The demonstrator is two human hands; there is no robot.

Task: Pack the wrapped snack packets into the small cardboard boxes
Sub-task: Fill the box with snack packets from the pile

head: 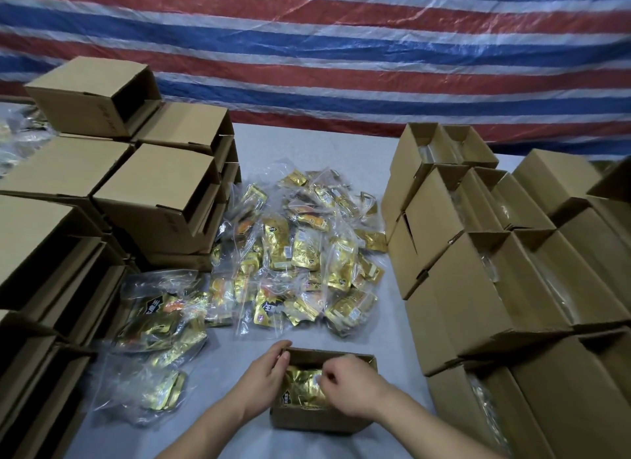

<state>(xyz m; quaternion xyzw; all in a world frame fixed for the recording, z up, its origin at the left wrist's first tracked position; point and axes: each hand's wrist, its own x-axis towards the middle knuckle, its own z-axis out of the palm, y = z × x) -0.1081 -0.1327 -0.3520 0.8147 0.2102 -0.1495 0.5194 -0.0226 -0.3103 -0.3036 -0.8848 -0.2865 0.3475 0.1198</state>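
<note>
A small open cardboard box (307, 421) stands on the grey table near the front edge, with a clear-wrapped gold snack packet (304, 387) inside it. My left hand (264, 376) grips the box's left wall, thumb over the rim. My right hand (348, 387) has its fingers curled over the packet at the box's right side and pinches its wrap. A heap of gold snack packets (300, 253) in clear bags lies on the table behind the box, and more packets (157, 322) lie to the left.
Stacks of empty open boxes (160, 192) stand along the left. Rows of filled boxes (495, 281) stand along the right, reaching the front edge. A striped red, white and blue tarpaulin (341, 48) hangs behind the table (218, 407).
</note>
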